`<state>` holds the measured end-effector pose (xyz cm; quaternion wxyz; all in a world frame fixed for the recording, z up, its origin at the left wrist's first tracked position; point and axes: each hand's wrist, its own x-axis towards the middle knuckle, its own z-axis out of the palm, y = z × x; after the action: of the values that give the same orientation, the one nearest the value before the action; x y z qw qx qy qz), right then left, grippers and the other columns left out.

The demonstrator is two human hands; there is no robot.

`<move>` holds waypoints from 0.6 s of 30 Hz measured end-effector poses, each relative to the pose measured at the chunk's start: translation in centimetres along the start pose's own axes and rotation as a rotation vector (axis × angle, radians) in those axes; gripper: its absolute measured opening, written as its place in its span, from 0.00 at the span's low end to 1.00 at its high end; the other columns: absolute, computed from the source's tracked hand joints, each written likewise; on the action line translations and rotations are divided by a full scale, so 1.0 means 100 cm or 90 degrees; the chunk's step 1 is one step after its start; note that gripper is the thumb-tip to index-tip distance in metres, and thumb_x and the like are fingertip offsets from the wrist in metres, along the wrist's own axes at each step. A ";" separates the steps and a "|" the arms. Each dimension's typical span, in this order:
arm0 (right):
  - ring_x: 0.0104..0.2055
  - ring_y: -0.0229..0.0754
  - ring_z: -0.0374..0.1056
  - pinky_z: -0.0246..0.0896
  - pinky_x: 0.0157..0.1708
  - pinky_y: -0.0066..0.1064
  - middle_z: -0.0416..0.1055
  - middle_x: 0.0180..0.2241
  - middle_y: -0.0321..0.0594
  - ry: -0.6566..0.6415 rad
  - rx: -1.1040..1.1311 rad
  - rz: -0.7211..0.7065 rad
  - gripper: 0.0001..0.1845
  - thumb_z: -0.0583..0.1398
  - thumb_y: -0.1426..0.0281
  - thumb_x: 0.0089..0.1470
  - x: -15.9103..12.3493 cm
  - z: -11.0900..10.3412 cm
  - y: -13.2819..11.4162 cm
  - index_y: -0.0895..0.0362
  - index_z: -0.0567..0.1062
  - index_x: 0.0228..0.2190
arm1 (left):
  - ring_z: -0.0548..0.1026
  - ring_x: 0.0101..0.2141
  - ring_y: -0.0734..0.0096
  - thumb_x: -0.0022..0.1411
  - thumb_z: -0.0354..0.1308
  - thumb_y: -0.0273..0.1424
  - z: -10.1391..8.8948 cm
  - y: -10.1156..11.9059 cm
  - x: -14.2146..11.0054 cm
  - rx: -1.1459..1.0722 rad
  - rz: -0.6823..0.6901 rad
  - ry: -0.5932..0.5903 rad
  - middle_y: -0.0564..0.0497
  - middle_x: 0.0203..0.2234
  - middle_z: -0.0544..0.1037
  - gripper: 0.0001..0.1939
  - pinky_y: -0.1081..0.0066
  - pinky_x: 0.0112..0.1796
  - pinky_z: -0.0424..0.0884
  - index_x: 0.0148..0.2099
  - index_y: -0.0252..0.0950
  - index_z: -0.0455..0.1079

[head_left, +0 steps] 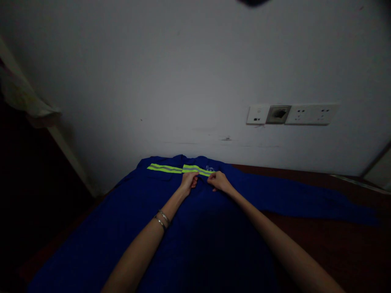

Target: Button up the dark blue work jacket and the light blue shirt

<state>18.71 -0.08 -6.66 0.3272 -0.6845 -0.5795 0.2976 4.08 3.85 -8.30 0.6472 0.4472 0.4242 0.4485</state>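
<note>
A blue work jacket lies spread out with its collar toward the wall and one sleeve stretched to the right. Across its chest runs a yellow-green reflective strip with a grey middle line. My left hand is closed on the jacket's front just below the strip, near the middle. To its right, my right hand pinches the cloth at the strip's lower edge, under a small white print. The fabric between the hands is slightly raised. Two bangles sit on my left wrist.
Under the jacket is a dark reddish-brown surface. A pale wall rises right behind the collar, with a row of sockets and switches at the right. Some light cloth hangs at the far left. The room is dim.
</note>
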 end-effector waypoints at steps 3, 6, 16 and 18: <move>0.14 0.31 0.62 0.61 0.11 0.19 0.66 0.15 0.33 -0.016 0.056 0.028 0.03 0.57 0.80 0.37 -0.001 -0.002 -0.003 0.63 0.71 0.20 | 0.54 0.09 0.85 0.43 0.57 0.32 0.000 0.000 0.000 0.002 -0.002 0.005 0.59 0.11 0.61 0.10 0.80 0.12 0.42 0.24 0.34 0.59; 0.15 0.31 0.63 0.63 0.13 0.20 0.64 0.14 0.32 -0.023 0.107 0.060 0.04 0.57 0.80 0.37 0.000 -0.002 -0.004 0.63 0.71 0.19 | 0.55 0.10 0.85 0.43 0.58 0.33 -0.001 -0.001 0.001 0.002 -0.001 0.003 0.59 0.11 0.62 0.10 0.80 0.12 0.43 0.25 0.33 0.59; 0.13 0.33 0.63 0.65 0.14 0.23 0.65 0.12 0.33 -0.020 0.115 0.104 0.04 0.57 0.81 0.36 0.008 -0.003 0.001 0.63 0.70 0.17 | 0.55 0.10 0.83 0.41 0.57 0.30 -0.006 -0.007 0.008 -0.006 -0.009 0.073 0.60 0.09 0.59 0.09 0.79 0.12 0.44 0.23 0.34 0.58; 0.13 0.33 0.64 0.65 0.14 0.23 0.65 0.12 0.33 -0.022 0.116 0.110 0.04 0.57 0.80 0.37 0.007 -0.004 -0.001 0.63 0.70 0.17 | 0.55 0.10 0.83 0.41 0.57 0.30 -0.007 -0.008 0.009 -0.006 -0.004 0.087 0.60 0.09 0.59 0.09 0.79 0.12 0.45 0.21 0.34 0.58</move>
<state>19.10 0.56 -6.34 0.3507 -0.6943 -0.4945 0.3879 3.82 4.70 -9.40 0.6203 0.4107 0.4670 0.4780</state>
